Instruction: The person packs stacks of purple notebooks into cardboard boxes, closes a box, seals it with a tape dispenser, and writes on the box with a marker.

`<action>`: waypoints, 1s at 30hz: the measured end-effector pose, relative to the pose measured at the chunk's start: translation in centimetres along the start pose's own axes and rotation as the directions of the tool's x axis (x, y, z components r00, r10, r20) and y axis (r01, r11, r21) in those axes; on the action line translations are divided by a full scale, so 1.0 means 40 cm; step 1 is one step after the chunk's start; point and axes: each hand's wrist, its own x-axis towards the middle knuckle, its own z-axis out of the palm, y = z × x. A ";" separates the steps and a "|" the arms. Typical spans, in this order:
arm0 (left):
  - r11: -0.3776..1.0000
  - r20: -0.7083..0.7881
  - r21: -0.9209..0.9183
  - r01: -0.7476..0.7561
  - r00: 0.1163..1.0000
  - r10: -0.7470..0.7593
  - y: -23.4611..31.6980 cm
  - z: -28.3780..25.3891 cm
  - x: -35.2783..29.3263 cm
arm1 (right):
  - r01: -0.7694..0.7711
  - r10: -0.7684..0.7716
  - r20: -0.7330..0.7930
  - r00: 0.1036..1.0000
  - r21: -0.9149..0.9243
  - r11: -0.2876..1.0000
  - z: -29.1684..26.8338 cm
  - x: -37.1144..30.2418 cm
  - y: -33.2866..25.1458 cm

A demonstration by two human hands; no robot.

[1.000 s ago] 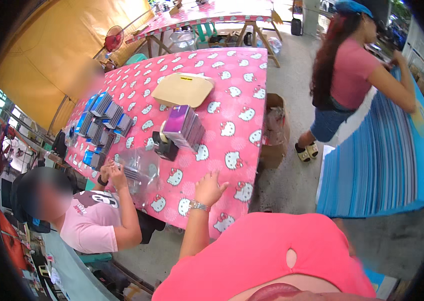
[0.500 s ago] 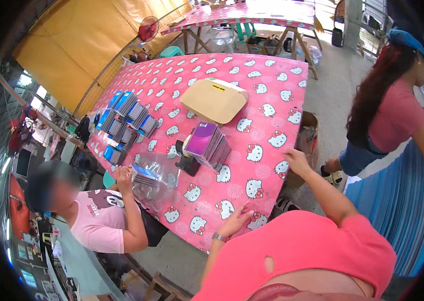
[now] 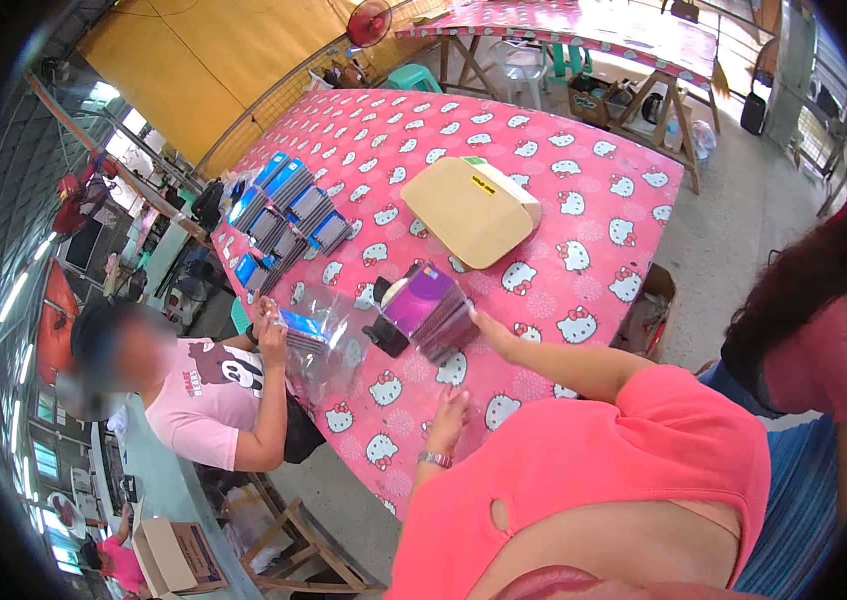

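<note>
Two bare hands are over the table: the left hand, closest to the body, is loose and empty; the right hand is outstretched, gripping nothing, beside the purple-topped stack, though I cannot tell whether it touches. That stack, just left of the right hand, looks fairly heavy overall, each piece stiff and thin; its glossy faces may slip, so hold it low from both sides, squeezing the layers together. Under both hands, the pink patterned table cover looks smooth. Just left of the stack stands a black tape dispenser. Ahead of the right hand lies a tan box. Farther left, a co-worker handles a clear bag; beyond are blue-topped stacks, then a yellow tarp.
</note>
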 end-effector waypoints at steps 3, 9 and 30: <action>0.954 -0.122 -0.296 -0.042 0.993 0.006 -0.100 -0.084 0.045 | -0.234 0.227 0.122 0.966 0.043 0.971 -0.025 -0.090 0.014; 0.700 -0.426 -0.678 -0.224 0.896 -0.126 0.012 -0.110 0.087 | -0.076 0.088 -0.080 0.993 0.148 0.986 -0.025 0.032 -0.032; 0.874 -0.341 -0.474 -0.105 0.937 -0.073 0.035 0.082 -0.272 | -0.558 0.463 0.746 0.479 -0.149 0.817 -0.064 -0.356 -0.156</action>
